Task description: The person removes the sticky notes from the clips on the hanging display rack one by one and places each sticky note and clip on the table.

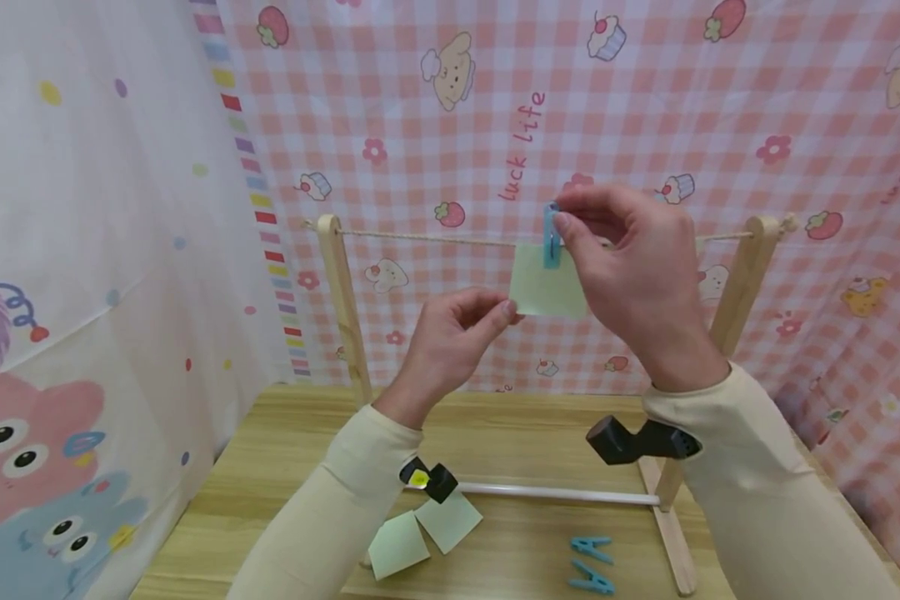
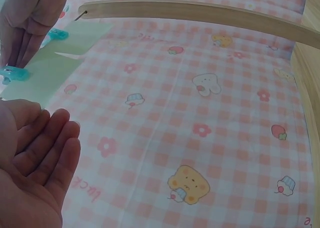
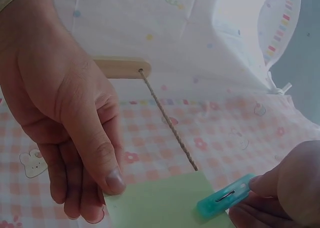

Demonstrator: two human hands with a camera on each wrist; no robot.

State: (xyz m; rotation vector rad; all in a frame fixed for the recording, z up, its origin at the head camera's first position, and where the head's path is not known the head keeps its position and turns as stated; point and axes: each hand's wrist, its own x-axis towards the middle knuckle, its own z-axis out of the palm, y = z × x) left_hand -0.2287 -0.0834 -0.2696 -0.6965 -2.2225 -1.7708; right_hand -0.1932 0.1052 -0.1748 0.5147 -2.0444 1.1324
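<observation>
A pale green sticky note (image 1: 536, 292) hangs at the rope (image 1: 435, 240), a blue clothespin (image 1: 551, 237) over its top edge. My right hand (image 1: 637, 267) pinches the upper end of this clothespin between thumb and fingers. Lower down, my left hand (image 1: 453, 342) holds the note's lower left corner between thumb and fingertips. In the left wrist view a second green note (image 2: 82, 40) with its own blue clothespin (image 2: 58, 34) hangs nearer the right post; the right hand mostly hides it in the head view.
Wooden posts stand at left (image 1: 337, 292) and right (image 1: 742, 283), joined low down by a white rod (image 1: 555, 494). On the wooden table (image 1: 285, 467) lie two green notes (image 1: 399, 546) and two blue clothespins (image 1: 591, 577). A checked pink cloth (image 1: 630, 100) hangs behind.
</observation>
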